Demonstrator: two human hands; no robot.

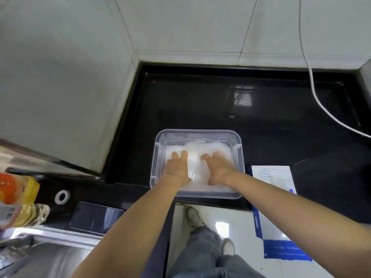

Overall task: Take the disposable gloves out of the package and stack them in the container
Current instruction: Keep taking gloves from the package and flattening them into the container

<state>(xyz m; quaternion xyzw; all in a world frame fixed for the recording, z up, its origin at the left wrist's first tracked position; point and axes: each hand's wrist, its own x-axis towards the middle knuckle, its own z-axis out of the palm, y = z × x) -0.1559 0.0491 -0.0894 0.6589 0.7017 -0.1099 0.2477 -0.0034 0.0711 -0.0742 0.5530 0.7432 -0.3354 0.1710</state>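
In the head view, a clear plastic container (197, 135) is seen standing on a black countertop (200, 101), close to its front edge. The container is filled with a crumpled heap of translucent white disposable gloves (197, 155). Both hands are laid palm down on the heap: the left hand (177, 167) is pressed flat on the left part with its fingers straight and close together, and the right hand (217, 167) is pressed flat on the right part in the same way (nothing is pinched or gripped by either). A strip of gloves is left showing between the two hands.

Just to the right of the container, the white and blue glove package (275, 199) is laid flat, its near end overhanging the counter edge. A white cable (313, 85) is run down the tiled wall and across the far right of the counter. At the left, a dark smartphone (96, 217) is placed beside a steel sink (50, 255), with a small white ring (62, 196) behind it and a bottle with an orange and yellow label (18, 197) at the frame's edge
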